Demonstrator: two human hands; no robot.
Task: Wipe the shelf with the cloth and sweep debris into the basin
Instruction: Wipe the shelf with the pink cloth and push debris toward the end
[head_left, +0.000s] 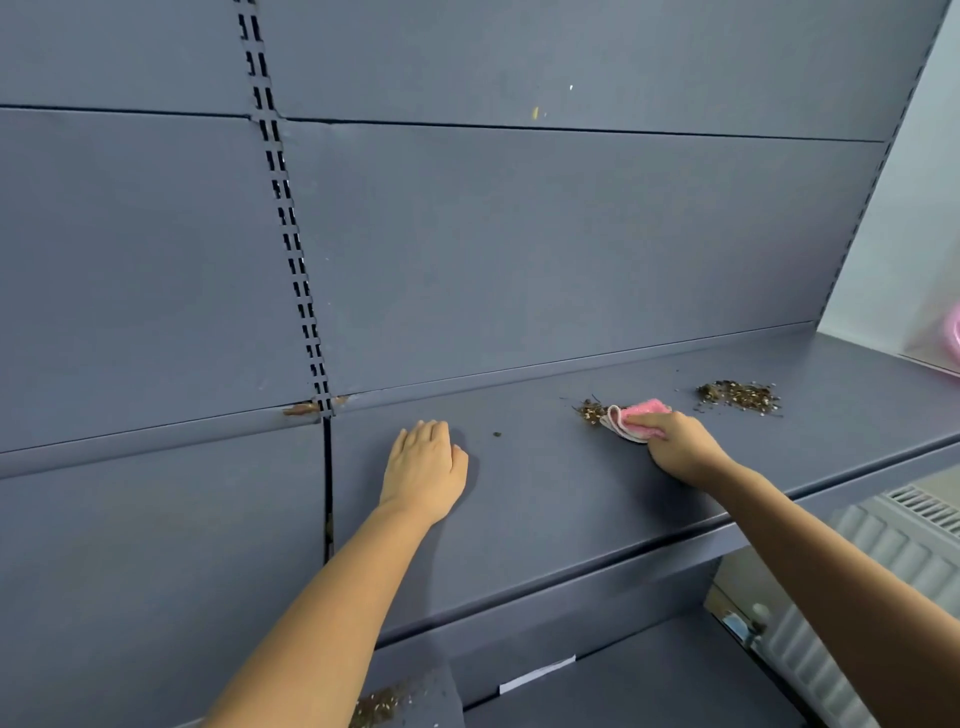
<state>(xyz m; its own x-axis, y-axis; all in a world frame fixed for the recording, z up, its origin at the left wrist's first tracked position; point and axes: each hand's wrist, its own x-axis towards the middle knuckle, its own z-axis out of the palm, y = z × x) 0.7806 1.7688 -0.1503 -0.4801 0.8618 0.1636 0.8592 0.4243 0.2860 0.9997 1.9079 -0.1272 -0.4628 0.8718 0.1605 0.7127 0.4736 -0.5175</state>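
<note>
Shop: slotted gondola shelving (545, 483)

A flat, dark blue-grey metal shelf (545, 493) runs across the middle of the view, tilted in the picture, its far edge meeting the back panel. A small crumpled pink cloth with a paler folded edge (635, 419) lies on the shelf's right part. Touching the cloth's left end is a little clump of brown crumbly debris (591, 410); a larger scattered brown pile (737, 397) sits near the cloth on its right. A rounded pink plastic basin (954, 339) peeks in at the right edge, beyond the shelf's end.
</note>
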